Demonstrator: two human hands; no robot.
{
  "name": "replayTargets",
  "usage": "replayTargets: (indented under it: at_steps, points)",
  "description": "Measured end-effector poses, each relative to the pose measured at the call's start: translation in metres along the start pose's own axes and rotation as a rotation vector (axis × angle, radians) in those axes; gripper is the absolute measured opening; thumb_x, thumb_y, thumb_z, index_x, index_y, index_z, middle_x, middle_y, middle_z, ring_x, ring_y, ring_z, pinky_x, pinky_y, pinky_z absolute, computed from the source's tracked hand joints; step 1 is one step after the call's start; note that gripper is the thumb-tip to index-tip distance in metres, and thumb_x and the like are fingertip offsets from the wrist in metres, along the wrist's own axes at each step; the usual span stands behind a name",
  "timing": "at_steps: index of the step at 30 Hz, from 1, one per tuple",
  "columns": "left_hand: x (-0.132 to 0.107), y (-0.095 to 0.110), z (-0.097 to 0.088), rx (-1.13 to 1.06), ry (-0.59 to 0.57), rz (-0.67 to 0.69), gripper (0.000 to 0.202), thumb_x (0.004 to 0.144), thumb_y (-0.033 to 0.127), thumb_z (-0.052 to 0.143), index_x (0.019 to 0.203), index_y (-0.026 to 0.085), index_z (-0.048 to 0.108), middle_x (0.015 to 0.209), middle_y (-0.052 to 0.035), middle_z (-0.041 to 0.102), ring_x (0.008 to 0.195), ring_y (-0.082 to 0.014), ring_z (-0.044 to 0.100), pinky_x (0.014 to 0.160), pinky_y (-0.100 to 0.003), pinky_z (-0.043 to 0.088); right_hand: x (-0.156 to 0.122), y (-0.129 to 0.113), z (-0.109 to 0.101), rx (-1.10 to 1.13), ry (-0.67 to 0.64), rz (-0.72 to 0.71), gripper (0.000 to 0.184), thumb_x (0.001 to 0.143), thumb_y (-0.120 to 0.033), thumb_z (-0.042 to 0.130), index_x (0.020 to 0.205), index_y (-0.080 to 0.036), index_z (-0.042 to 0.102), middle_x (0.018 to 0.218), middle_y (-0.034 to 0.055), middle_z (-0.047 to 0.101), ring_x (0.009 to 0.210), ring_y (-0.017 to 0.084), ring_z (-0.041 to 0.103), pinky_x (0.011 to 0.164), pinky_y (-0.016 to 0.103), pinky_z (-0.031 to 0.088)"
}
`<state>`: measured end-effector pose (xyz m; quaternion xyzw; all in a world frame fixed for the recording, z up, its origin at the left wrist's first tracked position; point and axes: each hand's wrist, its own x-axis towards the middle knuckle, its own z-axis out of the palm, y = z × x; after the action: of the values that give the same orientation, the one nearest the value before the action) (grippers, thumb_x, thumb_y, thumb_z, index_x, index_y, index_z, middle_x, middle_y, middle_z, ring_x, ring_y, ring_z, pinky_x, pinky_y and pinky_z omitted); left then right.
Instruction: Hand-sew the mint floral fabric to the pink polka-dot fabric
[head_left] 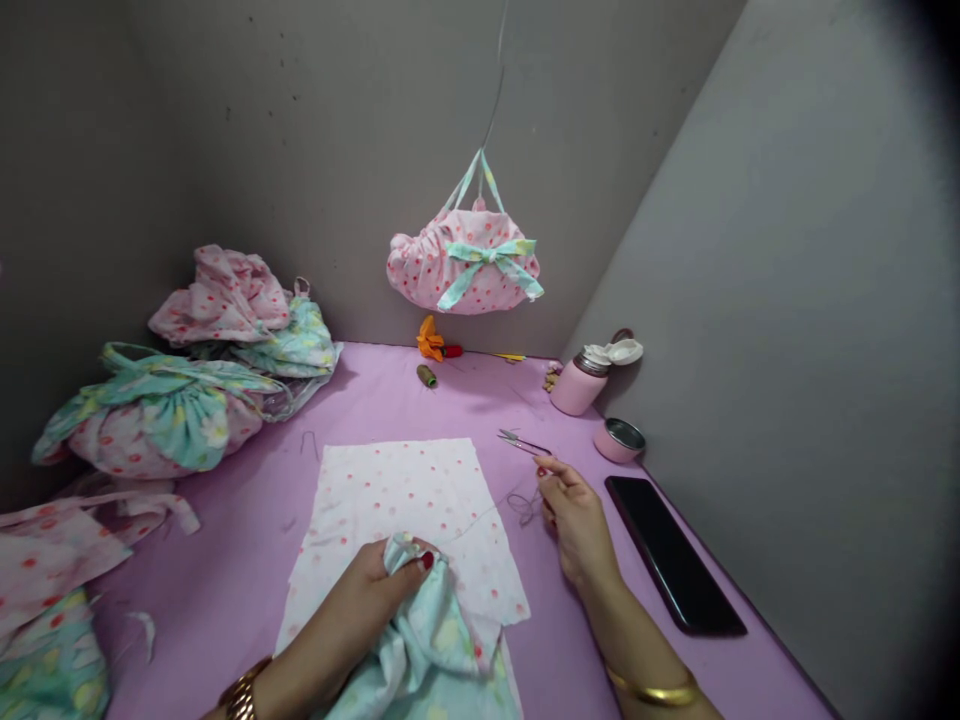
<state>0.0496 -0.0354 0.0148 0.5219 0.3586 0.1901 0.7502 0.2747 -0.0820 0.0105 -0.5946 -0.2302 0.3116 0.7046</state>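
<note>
In the head view, a green cloth (431, 625) is found gathered in the left hand (379, 582), at the near edge of the purple table (232, 540). Its folds are pinched between the left thumb and fingers, and the lower part is draped over a spotted cloth (397, 490) laid flat beneath.

The right hand (574, 515) is held to the right of the spotted cloth, well apart from the left. Its thumb and forefinger are brought together at the tips (whether anything fine is gripped between them cannot be told). A thread (523, 508) is stretched from the green cloth across the spotted one toward this hand, and loops of it are seen just beside the fingers. Scissors (523, 442) are noted near the fingertips.

A phone (671, 555) is placed to the right of the hand. Beyond it, a pink lid (619, 440) and an uncapped flask (577, 387) are set by the wall. A spool (427, 376) is left near the back edge. A spotted bag (465, 260) with a green bow is hung above; further bags (165, 410) are piled at the left.
</note>
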Motion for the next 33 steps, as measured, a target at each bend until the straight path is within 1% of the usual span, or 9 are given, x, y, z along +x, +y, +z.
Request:
replayTargets:
  at_steps: [1,3,6,8,13,19,25,29,33]
  points:
    - [0.0,0.001,0.0,0.0,0.009,-0.004,0.021,0.074,0.035,0.06,0.069,0.015,0.059,0.059,0.0037,0.051,0.054,-0.0115,0.045,0.056,-0.023,0.036,-0.006,0.001,0.004,-0.06,-0.047,-0.013,0.03,0.068,-0.031,0.07,0.093,-0.017,0.061,0.057,-0.0072,0.042,0.045,0.007,0.034,0.041,0.016,0.027]
    - [0.0,0.002,0.001,-0.001,0.017,0.002,0.022,0.074,0.037,0.06,0.07,0.015,0.06,0.06,0.0033,0.053,0.055,-0.0117,0.045,0.057,-0.023,0.036,-0.019,0.002,0.014,-0.214,-0.24,-0.018,0.026,0.072,-0.029,0.067,0.094,-0.017,0.063,0.061,-0.0049,0.046,0.052,0.008,0.04,0.047,0.018,0.032]
    - [0.001,0.001,-0.001,0.005,0.004,0.047,0.023,0.074,0.038,0.062,0.069,0.015,0.06,0.061,0.0029,0.054,0.058,-0.0125,0.047,0.059,-0.023,0.036,-0.037,0.007,0.026,-0.364,-0.668,0.082,0.018,0.073,-0.029,0.066,0.085,-0.015,0.066,0.06,-0.0042,0.047,0.051,0.008,0.038,0.047,0.019,0.029]
    - [0.002,-0.001,-0.003,0.028,0.018,0.073,0.023,0.074,0.037,0.062,0.068,0.015,0.06,0.06,0.003,0.054,0.058,-0.0128,0.046,0.058,-0.023,0.035,-0.042,0.011,0.028,-0.394,-0.82,0.094,0.015,0.076,-0.03,0.064,0.077,-0.014,0.064,0.06,-0.0037,0.047,0.053,0.008,0.038,0.048,0.019,0.028]
    - [0.007,-0.009,-0.006,0.066,0.087,0.095,0.023,0.075,0.037,0.061,0.068,0.015,0.059,0.057,0.0042,0.049,0.055,-0.0117,0.042,0.055,-0.022,0.033,-0.039,0.013,0.026,-0.499,-0.785,-0.035,0.021,0.083,-0.03,0.057,0.069,-0.014,0.056,0.063,-0.002,0.047,0.058,0.01,0.039,0.052,0.02,0.029]
    - [0.008,-0.007,-0.005,0.013,0.106,0.061,0.023,0.076,0.035,0.06,0.064,0.016,0.055,0.057,0.0044,0.049,0.054,-0.011,0.041,0.054,-0.021,0.034,-0.042,0.005,0.026,-0.535,-0.647,-0.198,0.014,0.091,-0.027,0.042,0.083,-0.019,0.049,0.06,-0.0051,0.038,0.054,0.01,0.036,0.051,0.02,0.028]
    - [0.005,-0.002,-0.003,0.008,0.091,0.063,0.022,0.076,0.036,0.059,0.067,0.015,0.058,0.062,0.0008,0.056,0.059,-0.0136,0.048,0.059,-0.023,0.039,-0.05,0.002,0.029,-0.645,-0.769,-0.309,0.017,0.09,-0.021,0.04,0.08,-0.019,0.054,0.064,-0.0021,0.052,0.058,0.011,0.048,0.056,0.021,0.036]
    - [0.004,0.0,-0.003,0.001,0.091,0.068,0.021,0.075,0.034,0.061,0.065,0.016,0.058,0.061,0.0004,0.057,0.06,-0.0143,0.05,0.06,-0.023,0.039,-0.051,0.004,0.032,-0.739,-0.761,-0.323,0.017,0.086,-0.017,0.046,0.083,-0.019,0.063,0.066,-0.0004,0.062,0.058,0.012,0.055,0.056,0.021,0.038]
    - [0.005,-0.001,-0.003,-0.005,0.097,0.065,0.021,0.076,0.035,0.06,0.066,0.016,0.059,0.062,0.0004,0.059,0.059,-0.014,0.05,0.059,-0.024,0.04,-0.052,0.005,0.032,-0.721,-0.757,-0.309,0.02,0.085,-0.015,0.048,0.086,-0.02,0.068,0.074,0.0013,0.068,0.066,0.014,0.062,0.061,0.023,0.043]
